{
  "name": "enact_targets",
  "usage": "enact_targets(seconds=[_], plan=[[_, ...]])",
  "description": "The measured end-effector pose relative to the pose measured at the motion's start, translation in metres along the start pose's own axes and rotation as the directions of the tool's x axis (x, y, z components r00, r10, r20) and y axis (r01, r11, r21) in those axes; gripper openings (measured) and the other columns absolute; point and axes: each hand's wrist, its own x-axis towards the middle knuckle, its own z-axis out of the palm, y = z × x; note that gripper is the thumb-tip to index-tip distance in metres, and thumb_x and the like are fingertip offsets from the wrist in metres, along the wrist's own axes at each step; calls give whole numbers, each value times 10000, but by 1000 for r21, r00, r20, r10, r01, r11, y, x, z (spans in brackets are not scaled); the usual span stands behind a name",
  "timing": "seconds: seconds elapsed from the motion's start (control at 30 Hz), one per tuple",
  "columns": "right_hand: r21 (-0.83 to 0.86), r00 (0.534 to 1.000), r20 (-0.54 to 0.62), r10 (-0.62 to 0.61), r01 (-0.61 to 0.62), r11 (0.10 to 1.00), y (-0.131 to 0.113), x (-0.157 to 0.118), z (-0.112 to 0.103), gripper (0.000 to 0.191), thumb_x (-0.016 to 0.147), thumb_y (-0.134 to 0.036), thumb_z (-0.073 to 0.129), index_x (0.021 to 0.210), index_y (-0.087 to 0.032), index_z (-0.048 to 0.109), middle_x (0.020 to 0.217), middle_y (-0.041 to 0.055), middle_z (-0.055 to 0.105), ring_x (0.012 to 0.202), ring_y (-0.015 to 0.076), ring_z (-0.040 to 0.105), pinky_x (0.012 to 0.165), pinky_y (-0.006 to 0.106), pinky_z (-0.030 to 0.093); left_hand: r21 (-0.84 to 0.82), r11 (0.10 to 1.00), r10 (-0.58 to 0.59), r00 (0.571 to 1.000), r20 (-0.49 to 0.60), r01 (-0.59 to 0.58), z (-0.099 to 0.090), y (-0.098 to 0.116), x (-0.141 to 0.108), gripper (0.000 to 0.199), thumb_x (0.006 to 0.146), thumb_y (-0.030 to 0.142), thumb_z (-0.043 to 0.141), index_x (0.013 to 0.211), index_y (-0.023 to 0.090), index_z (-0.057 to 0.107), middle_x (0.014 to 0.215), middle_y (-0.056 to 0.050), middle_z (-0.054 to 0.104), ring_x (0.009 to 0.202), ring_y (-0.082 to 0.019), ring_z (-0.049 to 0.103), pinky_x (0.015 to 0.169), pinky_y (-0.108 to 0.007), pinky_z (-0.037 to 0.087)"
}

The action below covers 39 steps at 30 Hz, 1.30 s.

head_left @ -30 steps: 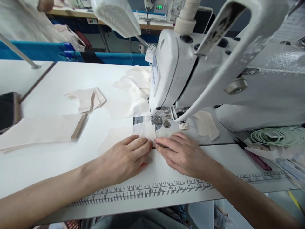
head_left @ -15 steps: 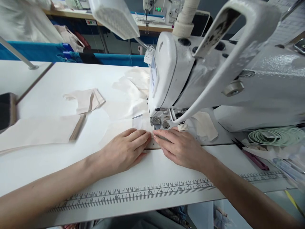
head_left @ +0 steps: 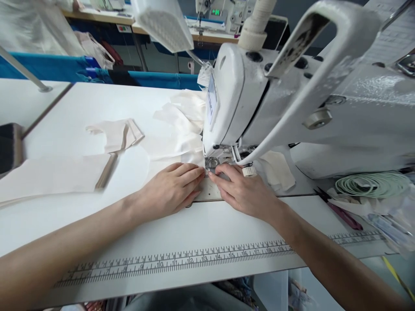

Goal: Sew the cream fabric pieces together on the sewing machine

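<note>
Cream fabric lies bunched to the left of the sewing machine and runs in under its needle area. My left hand rests on the table, its fingers close together and its fingertips pressed on the fabric's near edge, just left of the presser foot. Right of the foot, my right hand is bent, thumb and forefinger pinched at the fabric edge. The small piece between the fingertips is mostly hidden by the hands.
Cut cream pieces and a longer stack lie at left. A ruler strip runs along the front edge. Right of the machine are snips and a coil of pale green cord. A lamp hangs above.
Both hands have moved slightly forward, toward the needle area. The pale strip with a dark line beside the foot no longer shows. The view has shifted a little.
</note>
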Motion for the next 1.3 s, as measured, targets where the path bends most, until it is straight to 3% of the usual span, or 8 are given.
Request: enact_targets(seconds=[0.23, 0.4, 0.63, 0.87, 1.1, 1.3], plan=[[-92, 1000, -8, -17, 16, 996, -3, 3, -3, 347, 917, -132, 454, 1231, -127, 600, 979, 96, 636, 826, 165, 558, 694, 296, 402, 40, 999, 30, 998, 51, -32, -3, -2, 3, 299, 984, 215, 397, 1077, 101, 657, 1219, -130, 631, 1078, -226, 597, 895, -372, 543], [-139, 999, -3, -38, 38, 990, -3, 2, -2, 350, 918, -130, 441, 1229, -120, 600, 962, 96, 640, 754, 160, 550, 689, 308, 403, 55, 998, 35, 999, 2, -35, -1, -2, 2, 301, 982, 207, 404, 1057, 87, 669, 1226, -124, 636, 1090, -238, 591, 899, -375, 540], [-124, 1000, -25, 10, -13, 992, -5, 4, -1, 349, 939, -146, 409, 1230, -122, 600, 935, 86, 655, 747, 154, 556, 753, 319, 433, 49, 998, 38, 999, -19, -37, 2, -6, 3, 302, 986, 214, 403, 1086, 85, 657, 1225, -126, 638, 1088, -243, 598, 888, -380, 536], [-66, 994, -105, 26, -33, 997, -1, -3, 1, 264, 934, -155, 457, 1104, -137, 657, 836, 46, 667, 727, 138, 568, 702, 300, 401, 57, 998, 23, 1000, 12, -23, 3, -11, 6, 323, 993, 227, 389, 1130, 80, 642, 1214, -119, 650, 1089, -250, 603, 908, -391, 527], [61, 944, -253, 211, -202, 978, 13, -8, 10, 268, 956, -244, 485, 774, -152, 660, 653, 12, 613, 550, 109, 480, 565, 262, 366, 34, 999, -17, 998, 55, 15, 1, -14, 8, 361, 1001, 261, 366, 1194, 102, 625, 1273, -99, 627, 1186, -257, 563, 966, -394, 510], [170, 907, -237, 348, -314, 934, 26, -4, 19, 319, 961, -317, 478, 709, -176, 615, 621, 24, 624, 552, 127, 522, 540, 259, 353, 27, 999, -34, 997, 76, 32, 2, -16, 9, 388, 997, 264, 362, 1254, 85, 590, 1312, -112, 601, 1213, -269, 543, 998, -406, 488]])
